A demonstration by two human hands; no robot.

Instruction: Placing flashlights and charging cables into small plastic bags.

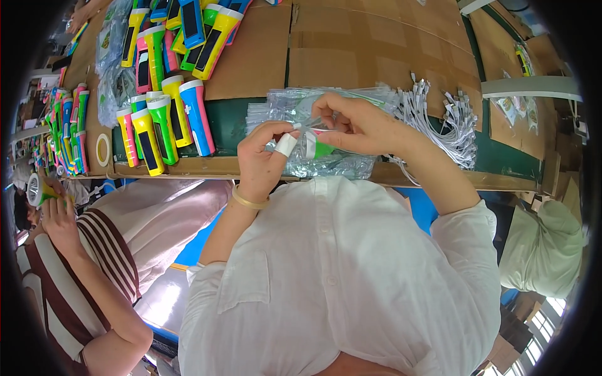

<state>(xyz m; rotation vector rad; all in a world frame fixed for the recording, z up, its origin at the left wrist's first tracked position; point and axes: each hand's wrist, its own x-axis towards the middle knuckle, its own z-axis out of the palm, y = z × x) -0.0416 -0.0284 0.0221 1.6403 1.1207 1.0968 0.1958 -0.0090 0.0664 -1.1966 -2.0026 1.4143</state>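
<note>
My left hand [266, 150] has its thumb and fingers pinched at the opening of a clear plastic bag [300, 133], in front of my chest; white tape is wrapped round one finger. My right hand [357, 125] comes from the right with bent fingers, closed at the bag's other side. Between the hands a white, round-edged part [310, 144] and a bit of green [323, 149] show; what they belong to is mostly hidden. Under my hands lies a pile of clear plastic bags [338, 166] at the table edge.
Several colourful flashlights [164, 128] stand at the left, with more heaped behind. A tape roll [103, 150] is beside them. White cables [433, 125] lie in bundles at the right. Cardboard [376, 50] covers the table. A co-worker's hand [59, 219] holds a flashlight [39, 189] at far left.
</note>
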